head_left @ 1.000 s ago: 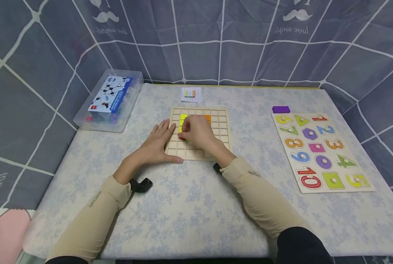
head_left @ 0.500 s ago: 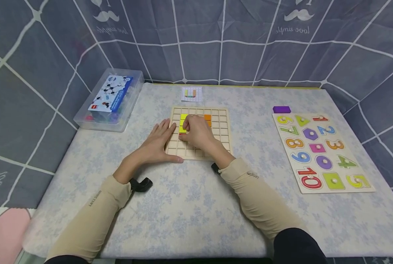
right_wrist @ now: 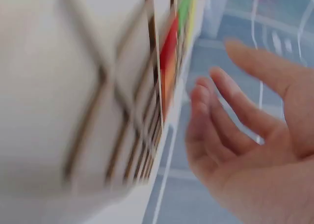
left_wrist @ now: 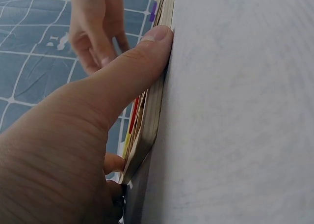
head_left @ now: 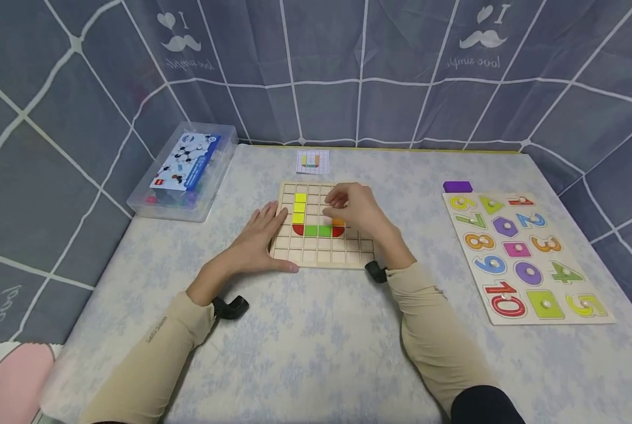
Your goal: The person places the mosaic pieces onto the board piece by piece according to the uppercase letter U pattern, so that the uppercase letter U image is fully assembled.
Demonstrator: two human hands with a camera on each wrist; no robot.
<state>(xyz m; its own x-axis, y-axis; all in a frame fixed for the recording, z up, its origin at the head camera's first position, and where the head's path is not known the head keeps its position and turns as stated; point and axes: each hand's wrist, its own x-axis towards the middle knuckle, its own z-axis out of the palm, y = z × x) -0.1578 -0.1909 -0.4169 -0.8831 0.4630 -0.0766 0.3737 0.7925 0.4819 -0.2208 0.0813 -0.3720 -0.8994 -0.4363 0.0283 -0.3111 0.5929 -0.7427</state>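
Observation:
A wooden grid board (head_left: pixel 358 257) lies on the table in the middle of the head view. On it sit a column of yellow squares (head_left: pixel 299 208), green squares (head_left: pixel 317 231), two red rounded corner pieces (head_left: pixel 297 229) and an orange piece (head_left: pixel 338 222) partly covered by my right hand. My left hand (head_left: pixel 252 241) rests at the board's left side with fingers spread; its thumb touches the front edge, as the left wrist view also shows. Over the board's right half hovers my right hand (head_left: pixel 360 209). In the right wrist view its fingers (right_wrist: pixel 235 91) are loosely bent around nothing.
A small pattern card (head_left: pixel 313 162) lies behind the board. At the back left stands a clear plastic box (head_left: pixel 183 171). On the right are a number puzzle board (head_left: pixel 528 259) and a purple block (head_left: pixel 457 186). A grey curtain (head_left: pixel 326 106) borders the table's back.
My right hand has let go of the left red corner piece and moved right across the board. The red and green row is now uncovered. My left hand stays at the board's edge.

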